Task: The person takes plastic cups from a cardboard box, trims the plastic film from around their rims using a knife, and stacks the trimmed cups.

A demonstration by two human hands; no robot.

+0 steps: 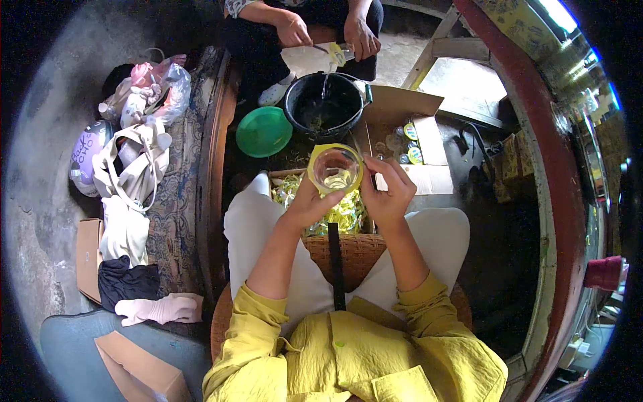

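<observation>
L hand: your left hand (307,203) is curled round the side of the clear, round plastic cup (335,169), thumb along the near edge; grip closed on it.
R hand: your right hand (390,195) has thumb + index bunched at the cup's right edge, touching or v. close; can't tell if they pinch anything.
Cup: held up in front of you, approx. centre, mouth or base toward you (can't tell which).
Rim: flat yellow film-like border (333,147) runs round the cup, uneven outline.
Progress: this one looks part-done, border sticking out past the cup; how much is left on it, can't tell.
Pile: yellow-and-silver crinkled scraps (343,214) below your hands, prob. from earlier pcs.
Carton: open brown cardboard box (402,100) beyond your R hand; has clear cups w/ yellow-and-blue printed tops (415,155), which look finished. Total count unclear.
Bucket: round black plastic bucket (289,104) past the cup, green round plastic lid (264,132) just beside it.
Opposite: co-worker's hands (362,37) w/ a whitish sheet (303,61); details too small.
</observation>
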